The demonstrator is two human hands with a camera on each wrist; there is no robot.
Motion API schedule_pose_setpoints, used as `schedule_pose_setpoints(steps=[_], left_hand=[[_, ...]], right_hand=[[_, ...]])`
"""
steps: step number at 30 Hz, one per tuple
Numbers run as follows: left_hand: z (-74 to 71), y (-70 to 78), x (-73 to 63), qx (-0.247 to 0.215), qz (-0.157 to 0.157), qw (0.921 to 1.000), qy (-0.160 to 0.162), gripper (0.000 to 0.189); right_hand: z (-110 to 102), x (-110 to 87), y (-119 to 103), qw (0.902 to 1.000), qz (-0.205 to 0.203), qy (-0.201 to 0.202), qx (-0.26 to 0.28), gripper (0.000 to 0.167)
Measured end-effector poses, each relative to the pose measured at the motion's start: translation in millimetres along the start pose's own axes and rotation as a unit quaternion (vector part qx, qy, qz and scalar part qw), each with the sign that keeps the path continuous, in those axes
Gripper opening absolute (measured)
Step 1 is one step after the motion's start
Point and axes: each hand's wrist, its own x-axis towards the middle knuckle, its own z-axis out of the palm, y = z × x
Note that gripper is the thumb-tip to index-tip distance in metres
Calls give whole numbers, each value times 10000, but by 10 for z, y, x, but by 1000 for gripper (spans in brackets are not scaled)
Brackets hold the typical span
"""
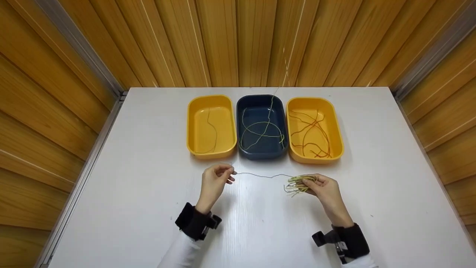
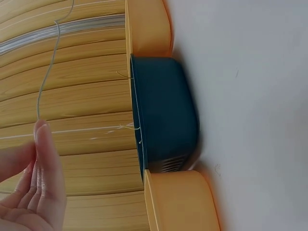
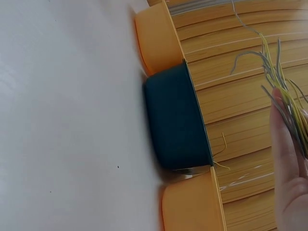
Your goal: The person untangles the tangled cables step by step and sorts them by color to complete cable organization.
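Between thumb and forefinger, my left hand [image 1: 215, 182] pinches one end of a thin grey string [image 1: 260, 175]. That string stretches across to my right hand [image 1: 327, 190], which grips a bundle of yellow and grey strings [image 1: 297, 184]. Loose ends of the bundle [image 3: 279, 82] stick out past the fingertips in the right wrist view. Both hands are above the table, in front of three bins. The left yellow bin [image 1: 191, 126] has a thin string in it. Yellow-green strings lie in the dark blue bin [image 1: 262, 154], and red-orange strings in the right yellow bin [image 1: 316, 160].
The three bins stand side by side near the back of the white table [image 1: 148, 178]. One string [image 1: 273, 98] rises over the blue bin's back rim. Wood-patterned walls [image 1: 253, 41] enclose the table at the back and both sides.
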Motion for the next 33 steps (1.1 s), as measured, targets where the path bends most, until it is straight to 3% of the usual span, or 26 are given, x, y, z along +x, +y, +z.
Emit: schedule_pose_setpoints(steps=[18,33], left_hand=[[-252,102,107,-411,18,9973,601,16],[-519,171,148,-584,241,9881,1402,14]], right_hand=[[-36,-31,-14,9977,-55,-624,-278,19],[-153,-8,-38,9993,-126,-343,-63,15]])
